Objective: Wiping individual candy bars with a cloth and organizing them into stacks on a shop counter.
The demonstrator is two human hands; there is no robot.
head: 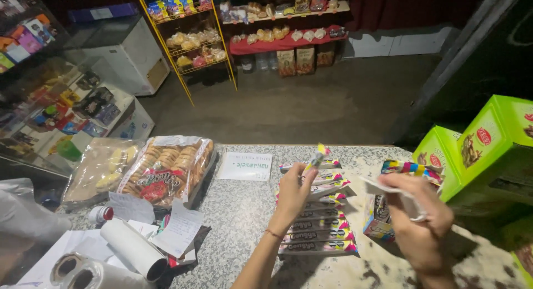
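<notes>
Directly ahead on the surface (244, 211) I log a row of bars (319, 217), long axes running left-right, stacked away from me. Left hand (293, 193) rests over the row, pinching one bar (316, 157) tilted upward. Right hand (419, 214), off to the row's right, is closed around a bundle (411, 169) and a torn wrapper (383, 187), above a small box (378, 218).

One view only, from a camera worn on the person's head, looking forward and steeply down across a speckled stone counter (244, 211). It sits close to the counter's near edge: both forearms enter from the bottom of the frame, the left hand (291, 194) at centre, the right hand (419, 222) to its right. Farther off, the view takes in the shop floor (311, 106) and the far shelves (288, 17).
</notes>
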